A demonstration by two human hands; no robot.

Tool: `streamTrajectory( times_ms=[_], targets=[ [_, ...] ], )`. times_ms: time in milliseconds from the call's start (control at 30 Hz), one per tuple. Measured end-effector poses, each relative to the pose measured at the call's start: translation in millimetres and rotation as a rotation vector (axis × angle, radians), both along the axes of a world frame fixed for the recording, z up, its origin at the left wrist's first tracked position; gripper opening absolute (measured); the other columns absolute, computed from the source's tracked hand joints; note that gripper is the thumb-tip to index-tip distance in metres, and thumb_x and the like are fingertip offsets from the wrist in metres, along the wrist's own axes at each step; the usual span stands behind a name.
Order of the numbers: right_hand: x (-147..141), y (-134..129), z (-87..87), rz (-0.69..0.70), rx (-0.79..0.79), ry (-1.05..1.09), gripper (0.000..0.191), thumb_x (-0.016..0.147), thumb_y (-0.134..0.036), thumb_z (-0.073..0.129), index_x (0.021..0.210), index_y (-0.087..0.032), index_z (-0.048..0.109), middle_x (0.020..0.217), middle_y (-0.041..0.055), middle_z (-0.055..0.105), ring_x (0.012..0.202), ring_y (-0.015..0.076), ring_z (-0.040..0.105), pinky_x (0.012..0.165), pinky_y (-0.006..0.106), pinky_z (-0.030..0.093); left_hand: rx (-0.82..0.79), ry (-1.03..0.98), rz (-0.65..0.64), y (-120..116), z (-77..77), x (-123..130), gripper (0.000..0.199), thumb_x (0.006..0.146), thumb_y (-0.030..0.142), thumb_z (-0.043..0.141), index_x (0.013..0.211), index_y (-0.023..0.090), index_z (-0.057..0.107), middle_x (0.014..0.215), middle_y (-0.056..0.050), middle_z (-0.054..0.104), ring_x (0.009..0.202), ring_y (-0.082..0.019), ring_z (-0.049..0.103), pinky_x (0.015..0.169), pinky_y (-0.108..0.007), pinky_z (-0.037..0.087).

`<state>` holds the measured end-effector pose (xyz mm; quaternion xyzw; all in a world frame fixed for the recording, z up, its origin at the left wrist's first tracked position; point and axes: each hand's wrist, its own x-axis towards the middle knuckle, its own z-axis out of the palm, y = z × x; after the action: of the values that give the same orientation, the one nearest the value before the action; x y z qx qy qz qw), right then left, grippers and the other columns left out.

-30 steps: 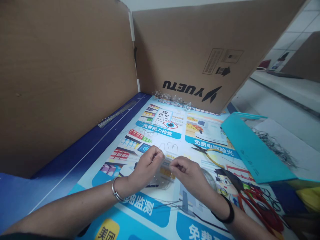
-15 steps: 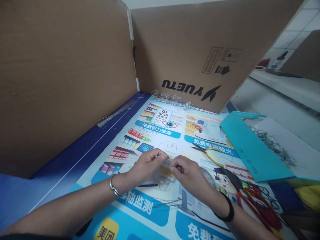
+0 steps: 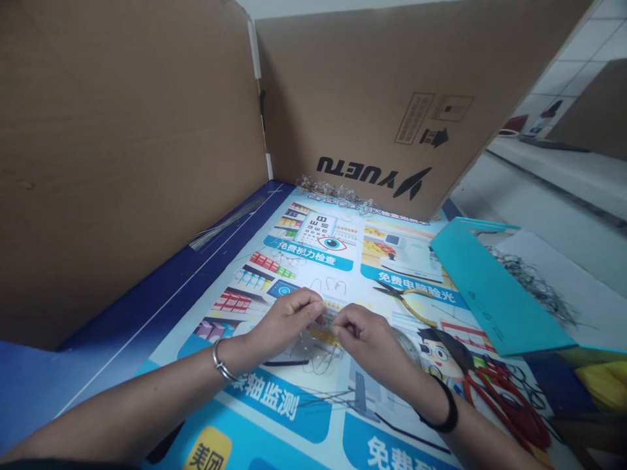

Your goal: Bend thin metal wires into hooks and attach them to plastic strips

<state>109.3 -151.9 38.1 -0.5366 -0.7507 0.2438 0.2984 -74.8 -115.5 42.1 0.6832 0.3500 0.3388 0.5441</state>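
Above the printed poster, both hands in closed pinches on thin wire.

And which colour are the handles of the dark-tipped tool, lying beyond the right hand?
Yellow: the handles show best in the head view.

Two brown cardboard panels (one lettered upside down) meet, with pale tiles farther right.

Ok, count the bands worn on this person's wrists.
2: a silver bracelet on the left wrist and a black band on the right wrist.
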Motion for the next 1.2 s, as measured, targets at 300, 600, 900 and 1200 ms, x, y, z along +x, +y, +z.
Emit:
streamTrajectory(
  times_ms=[300, 600, 900, 1200],
  targets=[
    [-1.1, -0.7, 1.1, -0.006, 0.003, -0.016, 0.016, 0.072, -0.006, 0.049, 0.063, -0.02, 0.05, 0.062, -0.0043, 0.054, 0.057, 0.0085, 0.048, 0.054, 0.02, 0.034, -0.064, 0.018, 0.007, 1.6, -3.1, 2.4, 0.013, 0.079, 0.027, 0.056, 0.081, 0.014, 0.057, 0.079, -0.002, 0.058, 0.072, -0.013, 0.052, 0.067, -0.026, 0.042],
    [-2.9, -0.1, -1.7, 0.013, 0.006, 0.002, 0.015, 0.071, -0.007, 0.049, 0.064, -0.02, 0.051, 0.063, -0.0031, 0.055, 0.056, 0.0088, 0.049, 0.054, 0.02, 0.035, -0.028, 0.07, 0.081, 2.8, -7.4, 7.1, 0.006, 0.067, 0.011, 0.05, 0.071, 0.015, 0.053, 0.065, 0.003, 0.053, 0.058, -0.008, 0.047, 0.055, -0.02, 0.038],
    [-4.4, -1.6, -1.2, 0.011, -0.021, -0.003, 0.015, 0.071, -0.007, 0.05, 0.063, -0.019, 0.052, 0.063, -0.0031, 0.055, 0.056, 0.0089, 0.049, 0.054, 0.021, 0.035, 0.089, 0.152, 0.087, 2.3, -4.3, 6.2, 0.009, 0.065, 0.01, 0.047, 0.069, 0.015, 0.054, 0.067, 0.002, 0.054, 0.06, -0.009, 0.048, 0.057, -0.022, 0.038],
    [-5.4, -0.7, -2.6, 0.013, -0.036, -0.013, 0.013, 0.072, -0.009, 0.05, 0.063, -0.019, 0.052, 0.062, -0.0032, 0.054, 0.056, 0.009, 0.048, 0.053, 0.021, 0.034, 0.182, 0.242, 0.093, 1.9, -6.3, 6.4, 0.008, 0.065, 0.01, 0.047, 0.068, 0.016, 0.051, 0.064, 0.003, 0.052, 0.057, -0.009, 0.046, 0.054, -0.021, 0.036]
  ],
)
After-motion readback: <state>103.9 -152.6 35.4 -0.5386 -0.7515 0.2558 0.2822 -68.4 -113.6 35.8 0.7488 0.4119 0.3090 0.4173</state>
